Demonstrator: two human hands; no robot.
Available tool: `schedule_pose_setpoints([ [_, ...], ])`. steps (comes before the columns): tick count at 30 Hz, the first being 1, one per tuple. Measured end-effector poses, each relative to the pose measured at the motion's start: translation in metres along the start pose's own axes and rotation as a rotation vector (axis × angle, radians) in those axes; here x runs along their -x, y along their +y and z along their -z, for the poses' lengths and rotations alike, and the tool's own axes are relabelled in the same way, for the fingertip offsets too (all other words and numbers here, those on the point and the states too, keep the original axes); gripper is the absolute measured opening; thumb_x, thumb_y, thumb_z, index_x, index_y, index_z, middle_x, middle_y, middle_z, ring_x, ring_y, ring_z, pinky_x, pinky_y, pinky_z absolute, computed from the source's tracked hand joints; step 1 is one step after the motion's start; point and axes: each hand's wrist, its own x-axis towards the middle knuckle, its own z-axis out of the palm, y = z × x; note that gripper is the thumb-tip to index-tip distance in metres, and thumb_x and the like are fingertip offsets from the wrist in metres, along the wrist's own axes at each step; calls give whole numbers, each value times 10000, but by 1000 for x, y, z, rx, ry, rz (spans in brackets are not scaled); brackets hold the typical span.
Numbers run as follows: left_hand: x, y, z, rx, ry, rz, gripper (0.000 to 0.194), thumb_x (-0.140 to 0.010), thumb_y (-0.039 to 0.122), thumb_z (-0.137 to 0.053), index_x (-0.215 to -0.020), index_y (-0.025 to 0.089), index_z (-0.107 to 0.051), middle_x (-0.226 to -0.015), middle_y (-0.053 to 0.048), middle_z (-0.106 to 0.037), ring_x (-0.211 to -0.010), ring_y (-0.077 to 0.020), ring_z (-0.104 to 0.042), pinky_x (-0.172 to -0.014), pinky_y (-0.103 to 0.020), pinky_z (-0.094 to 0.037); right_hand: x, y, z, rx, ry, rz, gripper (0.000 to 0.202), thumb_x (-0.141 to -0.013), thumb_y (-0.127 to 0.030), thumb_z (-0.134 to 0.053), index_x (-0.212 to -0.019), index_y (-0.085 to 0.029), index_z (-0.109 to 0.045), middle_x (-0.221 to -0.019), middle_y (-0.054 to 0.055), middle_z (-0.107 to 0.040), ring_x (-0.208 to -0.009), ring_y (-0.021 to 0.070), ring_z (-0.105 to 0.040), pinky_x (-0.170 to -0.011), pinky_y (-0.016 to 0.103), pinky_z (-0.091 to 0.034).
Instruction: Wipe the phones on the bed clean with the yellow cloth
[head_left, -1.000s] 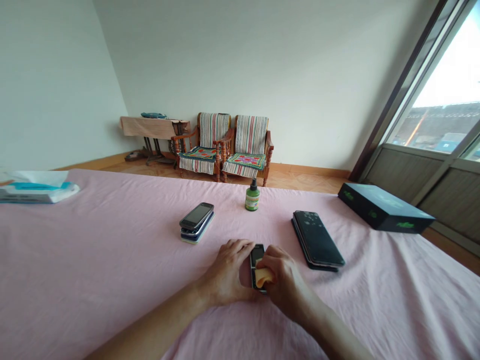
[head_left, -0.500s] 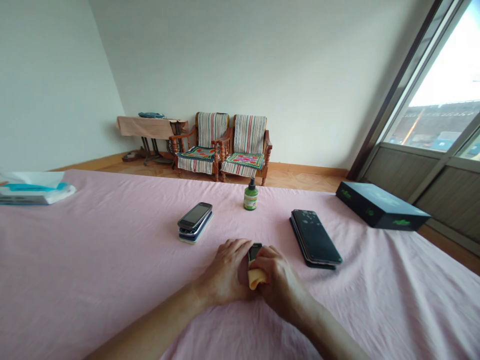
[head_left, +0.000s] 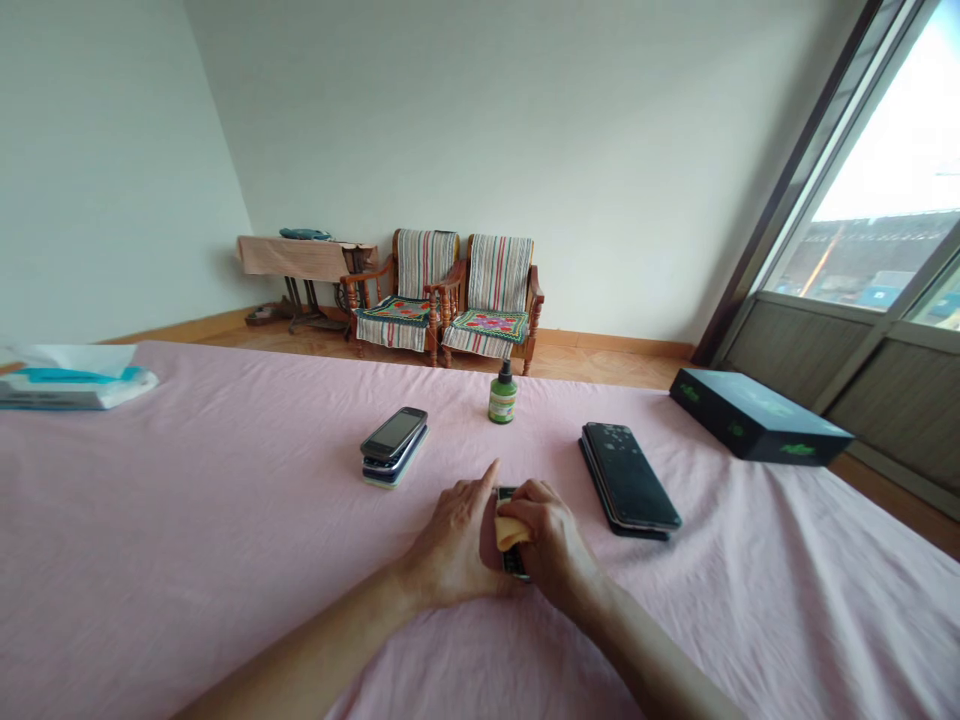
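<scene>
A small dark keypad mobile phone (head_left: 514,562) lies on the pink cloth, partly covered by my hands. My left hand (head_left: 454,540) braces it from the left, the thumb along its near end and the index finger raised by its far end. My right hand (head_left: 551,535) is closed on a folded yellow cloth (head_left: 511,532), which presses on the middle of the phone's face. The keypad shows below the cloth, and a strip of the screen above it.
Stacked phones lie to the left (head_left: 394,445), and larger black phones (head_left: 630,478) to the right. A green spray bottle (head_left: 502,395) stands ahead. Tissues (head_left: 82,388) lie far left, a black box (head_left: 757,415) far right. The pink cloth (head_left: 247,500) is wrinkled.
My right hand and the yellow cloth have slid up the phone, away from me, uncovering the keypad. My left index finger has lifted off the phone's far end.
</scene>
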Motion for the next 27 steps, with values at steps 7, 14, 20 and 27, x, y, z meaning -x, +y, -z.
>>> schedule_pose_setpoints([
  [7, 2, 2, 0, 50, 26, -2, 1375, -455, 375, -909, -1485, 284, -2, -1287, -130, -523, -1136, -361, -506, -965, -521, -381, -25, 12, -7, 34, 43, -13, 344, -745, 24, -522, -783, -228, -754, -772, 35, -565, -782, 163, -539, -676, 239, -376],
  [14, 2, 1, 1, 55, 11, 43, 1339, -456, 380, -909, -1486, 246, -65, -1364, -164, -457, -1227, -375, -439, -1016, -541, -343, -29, 16, -11, 35, 101, -49, 364, -707, 38, -510, -806, -208, -759, -773, 33, -599, -745, 141, -568, -678, 214, -396],
  [20, 2, 1, 3, 28, -13, 85, 1178, -451, 376, -912, -1417, 180, -268, -1398, -186, -403, -1279, -384, -381, -1055, -535, -315, -25, 35, -5, 100, 185, -130, 274, -703, 4, -500, -705, -154, -724, -700, 42, -582, -648, 148, -539, -601, 231, -360],
  [27, 4, 8, 11, -24, -16, -104, 738, -463, 393, -923, -1082, 177, -584, -1196, -96, -555, -1106, -306, -512, -968, -450, -428, -23, 41, -4, 115, 209, -133, 277, -722, -20, -484, -755, -154, -724, -724, 45, -616, -659, 149, -567, -603, 227, -370],
])
